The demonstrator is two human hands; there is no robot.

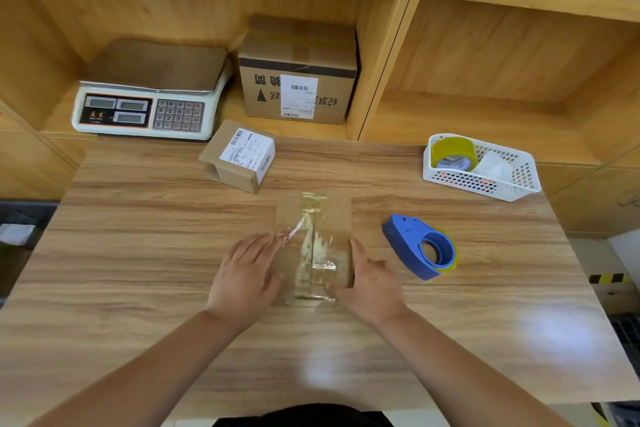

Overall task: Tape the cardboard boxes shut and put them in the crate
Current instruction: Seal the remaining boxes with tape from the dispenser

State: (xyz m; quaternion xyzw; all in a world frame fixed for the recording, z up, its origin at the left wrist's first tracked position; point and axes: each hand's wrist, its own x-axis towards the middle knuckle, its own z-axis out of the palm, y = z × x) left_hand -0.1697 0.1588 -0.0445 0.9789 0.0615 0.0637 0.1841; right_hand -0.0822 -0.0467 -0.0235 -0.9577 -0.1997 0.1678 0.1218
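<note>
A left hand lies flat, smoothing clear tape on a small box at the centre of the bench, while the right hand braces its 3 o'clock edge with straight fingers. This box looks sealed. The labelled box at 11 o'clock seems still to need tape, and packing away is yet to come.

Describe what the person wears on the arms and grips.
Left arm and right arm are bare, no sleeves in view. Left grip and right grip have no gloves; no ring, watch or band shows. Dark clothing shows at bottom edge.
</note>
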